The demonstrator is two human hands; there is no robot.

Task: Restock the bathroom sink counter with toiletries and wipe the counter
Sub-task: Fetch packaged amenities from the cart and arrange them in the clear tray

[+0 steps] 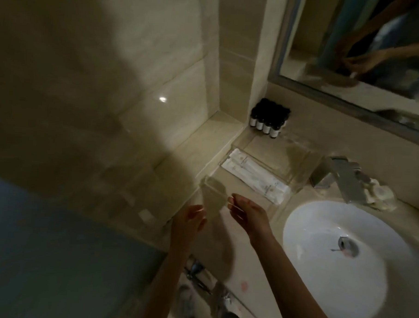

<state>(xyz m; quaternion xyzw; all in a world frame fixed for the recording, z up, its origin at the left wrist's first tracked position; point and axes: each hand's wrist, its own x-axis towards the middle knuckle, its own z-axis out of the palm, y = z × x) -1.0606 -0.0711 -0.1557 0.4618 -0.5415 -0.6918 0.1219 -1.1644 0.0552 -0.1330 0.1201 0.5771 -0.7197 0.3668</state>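
Head: left hand (pixel 191 219), right hand (pixel 248 214) hold box (pixel 213 195) (clear).

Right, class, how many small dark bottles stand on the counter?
4 bottles show white labels, in a row at the back corner of the counter beside the wall. More dark caps cluster behind them, so further bottles are likely partly hidden.

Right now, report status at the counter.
Left hand, right hand grip clear panel. White packets lie in clear tray. Dark bottles stand behind it.
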